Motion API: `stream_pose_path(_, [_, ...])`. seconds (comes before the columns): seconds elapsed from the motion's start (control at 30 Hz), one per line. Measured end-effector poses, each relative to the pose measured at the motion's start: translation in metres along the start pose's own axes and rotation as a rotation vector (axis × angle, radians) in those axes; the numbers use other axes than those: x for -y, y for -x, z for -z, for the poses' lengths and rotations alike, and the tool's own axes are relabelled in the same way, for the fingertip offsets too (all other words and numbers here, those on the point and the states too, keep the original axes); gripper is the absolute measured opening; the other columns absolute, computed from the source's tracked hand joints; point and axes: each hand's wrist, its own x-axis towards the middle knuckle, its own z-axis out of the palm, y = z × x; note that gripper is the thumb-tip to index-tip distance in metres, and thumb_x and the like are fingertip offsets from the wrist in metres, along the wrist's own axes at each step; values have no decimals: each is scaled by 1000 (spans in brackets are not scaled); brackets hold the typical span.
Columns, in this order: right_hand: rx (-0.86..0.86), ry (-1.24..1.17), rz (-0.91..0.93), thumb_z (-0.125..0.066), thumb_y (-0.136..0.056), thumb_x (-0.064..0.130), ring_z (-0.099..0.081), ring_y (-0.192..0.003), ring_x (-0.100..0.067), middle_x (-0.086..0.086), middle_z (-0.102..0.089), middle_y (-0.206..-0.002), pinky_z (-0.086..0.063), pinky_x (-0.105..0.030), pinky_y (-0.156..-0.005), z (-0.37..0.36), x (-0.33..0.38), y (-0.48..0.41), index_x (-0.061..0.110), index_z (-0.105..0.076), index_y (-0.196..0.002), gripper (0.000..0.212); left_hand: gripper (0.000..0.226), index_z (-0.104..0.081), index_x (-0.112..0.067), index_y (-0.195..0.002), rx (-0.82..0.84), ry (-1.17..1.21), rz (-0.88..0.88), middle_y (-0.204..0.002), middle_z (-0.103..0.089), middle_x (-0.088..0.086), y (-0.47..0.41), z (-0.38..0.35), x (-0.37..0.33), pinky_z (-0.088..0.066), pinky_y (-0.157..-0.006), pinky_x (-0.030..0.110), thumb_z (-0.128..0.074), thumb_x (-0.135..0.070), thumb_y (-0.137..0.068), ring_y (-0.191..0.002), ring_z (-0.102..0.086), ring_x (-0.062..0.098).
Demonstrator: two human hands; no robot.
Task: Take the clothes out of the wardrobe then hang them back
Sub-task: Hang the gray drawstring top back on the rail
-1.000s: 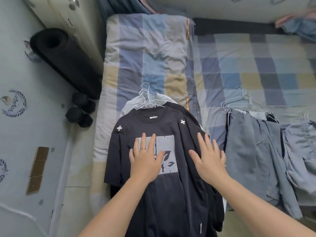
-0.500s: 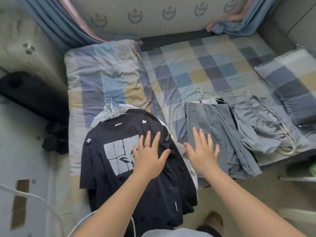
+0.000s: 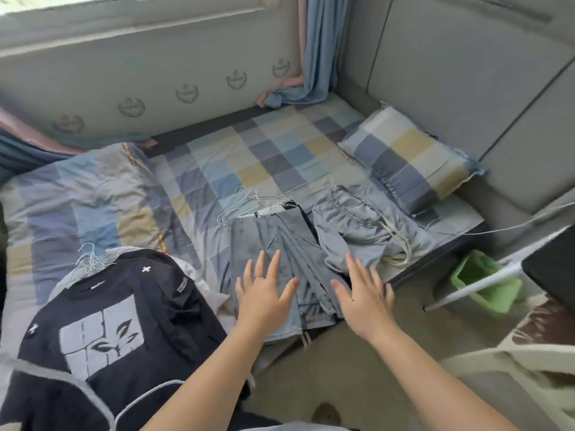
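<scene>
As curtains (image 3: 321, 54) hang, clothes (image 3: 249, 241) cover the bed (image 3: 264, 157).

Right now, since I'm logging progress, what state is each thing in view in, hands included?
Black T-shirt, flat on the bed, hangers at collar.
Blue-grey trousers, flat, more hangers at waistband.
Light grey garment, bunched up beside trousers.
Left hand, open, fingers spread over trousers.
Right hand, open, fingers spread.
Green bin, top open.

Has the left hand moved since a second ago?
Yes. The left hand left the black T-shirt, which stays on the bed, and went right, over the blue trousers.
</scene>
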Motion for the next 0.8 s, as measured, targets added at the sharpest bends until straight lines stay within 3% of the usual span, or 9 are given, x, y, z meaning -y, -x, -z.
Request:
stream_pose_path(0.3, [-46,-75,-114,-25,-100,59,5,-151,-17,11,-1,-165,1,-52,-118,81,-105,-37,40,3,-155,65,68,-3,-46,-157,-8,3,-141,-168,4,-8,-57,-36,-138,0,-123,48,-30,-67,-98,-154,11,18])
stream_pose_path(0.8, [41,107,-97,-20,-98,63,7,-151,-15,15,2,-164,1,-55,-119,170,-157,-250,44,7,-154,65,67,-3,-45,-157,82,92,-37,-169,2,-6,-265,-56,-216,-5,-123,53,-31,-64,-100,-154,6,23])
